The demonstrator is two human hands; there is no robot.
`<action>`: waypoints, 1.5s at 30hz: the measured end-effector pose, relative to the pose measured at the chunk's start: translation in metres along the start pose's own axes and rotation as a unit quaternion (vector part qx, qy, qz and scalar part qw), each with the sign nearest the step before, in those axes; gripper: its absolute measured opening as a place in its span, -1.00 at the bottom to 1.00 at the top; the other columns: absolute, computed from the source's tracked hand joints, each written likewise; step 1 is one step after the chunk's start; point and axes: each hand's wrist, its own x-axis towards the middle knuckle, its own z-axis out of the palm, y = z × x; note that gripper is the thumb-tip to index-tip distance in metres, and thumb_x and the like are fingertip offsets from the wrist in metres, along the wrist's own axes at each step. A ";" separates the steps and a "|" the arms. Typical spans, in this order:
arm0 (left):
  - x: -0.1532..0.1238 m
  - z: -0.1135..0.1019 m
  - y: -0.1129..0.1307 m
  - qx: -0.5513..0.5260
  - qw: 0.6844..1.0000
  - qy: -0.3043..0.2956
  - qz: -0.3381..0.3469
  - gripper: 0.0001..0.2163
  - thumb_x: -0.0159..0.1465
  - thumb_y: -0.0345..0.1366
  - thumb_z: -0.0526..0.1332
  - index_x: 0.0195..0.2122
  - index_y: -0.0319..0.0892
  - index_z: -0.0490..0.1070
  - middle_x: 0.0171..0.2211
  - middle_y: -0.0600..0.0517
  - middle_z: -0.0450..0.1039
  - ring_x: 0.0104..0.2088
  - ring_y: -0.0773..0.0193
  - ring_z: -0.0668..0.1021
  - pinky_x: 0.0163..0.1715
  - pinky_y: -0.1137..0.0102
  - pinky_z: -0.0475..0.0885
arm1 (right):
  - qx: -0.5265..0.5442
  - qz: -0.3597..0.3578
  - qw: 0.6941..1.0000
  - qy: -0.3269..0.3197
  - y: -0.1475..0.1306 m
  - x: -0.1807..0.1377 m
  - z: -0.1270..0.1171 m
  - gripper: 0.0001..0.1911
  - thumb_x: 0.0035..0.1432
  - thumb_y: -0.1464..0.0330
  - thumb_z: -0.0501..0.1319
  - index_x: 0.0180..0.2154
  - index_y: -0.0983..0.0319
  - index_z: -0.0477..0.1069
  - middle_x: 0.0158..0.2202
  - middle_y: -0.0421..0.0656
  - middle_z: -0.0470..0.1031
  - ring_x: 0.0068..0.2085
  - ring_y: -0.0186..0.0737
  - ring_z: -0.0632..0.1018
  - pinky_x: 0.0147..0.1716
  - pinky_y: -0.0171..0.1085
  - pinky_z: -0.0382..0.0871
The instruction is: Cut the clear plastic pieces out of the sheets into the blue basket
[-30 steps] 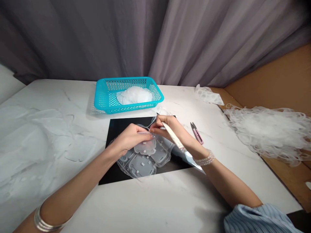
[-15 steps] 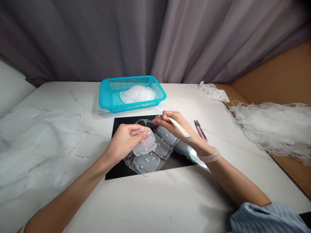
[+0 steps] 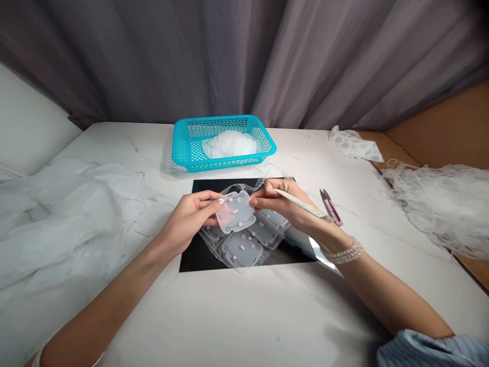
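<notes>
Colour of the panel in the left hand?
Translucent white panel, best seen in the head view.

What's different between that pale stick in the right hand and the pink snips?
The pale stick is held in the right hand, while the pink snips lie on the table. The stick is one slim whitish shaft; the snips have a pink body with two dark blades. Both are long and narrow.
</notes>
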 end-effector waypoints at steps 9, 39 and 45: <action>-0.010 0.004 0.001 0.027 0.998 0.036 0.051 -0.70 0.19 -0.08 0.35 -0.19 -0.20 0.55 -0.25 -0.06 0.64 -0.22 0.14 0.64 -0.24 0.36 0.57 | -0.034 0.008 0.999 0.016 -0.002 -0.002 0.001 -0.46 0.01 0.27 0.41 -0.56 0.17 0.00 -0.40 -0.17 0.53 -0.36 -0.26 0.47 -0.31 -0.24 0.32; 0.004 -0.013 -0.013 -0.202 0.974 -0.020 -0.102 -0.56 0.28 -0.23 0.28 0.16 -0.26 0.37 -0.23 -0.16 0.64 -0.21 0.17 0.67 -0.16 0.38 0.57 | -0.050 -0.045 0.998 0.020 -0.014 -0.009 0.006 -0.51 0.07 0.34 0.39 -0.61 0.21 0.09 -0.27 -0.09 0.62 -0.22 -0.17 0.62 -0.17 -0.21 0.45; -0.004 -0.009 -0.008 -0.155 0.988 -0.011 -0.012 -0.37 0.23 -0.49 0.28 0.33 -0.14 0.18 -0.24 -0.02 0.65 -0.26 0.33 0.65 -0.15 0.47 0.55 | -0.075 -0.048 0.996 -0.007 -0.003 -0.004 -0.003 -0.56 0.13 0.35 0.34 -0.58 0.19 0.09 -0.21 -0.05 0.65 -0.13 -0.13 0.61 -0.13 -0.21 0.41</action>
